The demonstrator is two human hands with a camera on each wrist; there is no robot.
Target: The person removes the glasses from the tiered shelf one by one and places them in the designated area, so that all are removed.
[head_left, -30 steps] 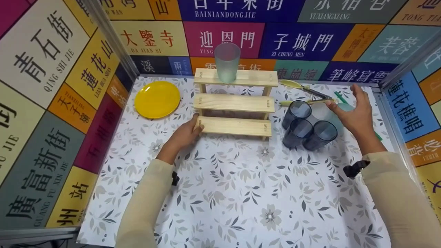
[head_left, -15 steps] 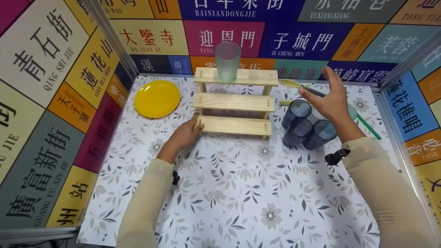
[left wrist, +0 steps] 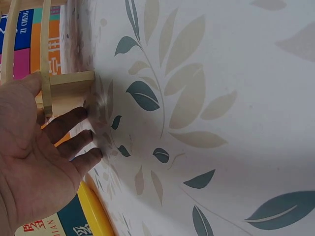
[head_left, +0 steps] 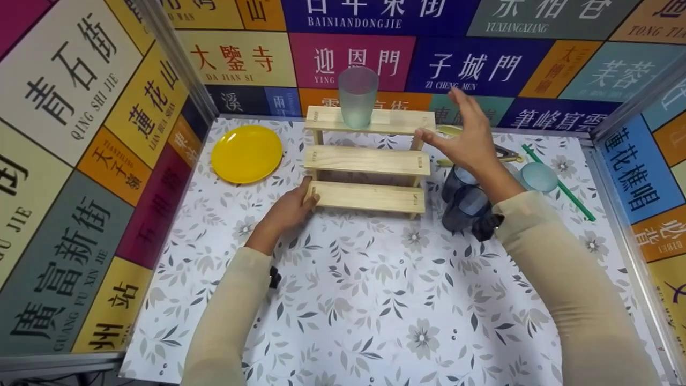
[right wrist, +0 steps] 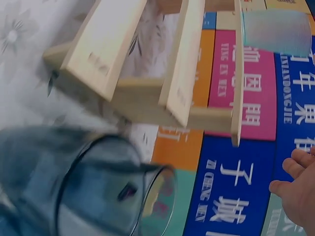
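Note:
A three-step wooden shelf [head_left: 370,159] stands near the back wall. My left hand [head_left: 289,208] grips the left end of its lowest step; in the left wrist view the thumb lies against the wood and the other fingers are spread. On the top step stands a frosted pale-green cup [head_left: 357,102], upright. My right hand [head_left: 469,136] holds nothing, its thumb and fingers spread wide beside the right end of the top step. Beneath the right forearm are dark blue clear cups [head_left: 464,210], partly hidden by the wrist. In the right wrist view, two cups [right wrist: 74,182] show.
A yellow plate [head_left: 246,154] lies left of the shelf. On the right are tongs [head_left: 506,154], partly covered by the hand, a pale-blue round object [head_left: 538,177] and a green straw-like stick [head_left: 576,199]. Printed panels [head_left: 351,59] enclose the table's back and sides.
My right hand has moved left, from over the tongs and round object to near the shelf's top right end. The left hand stays on the lowest step.

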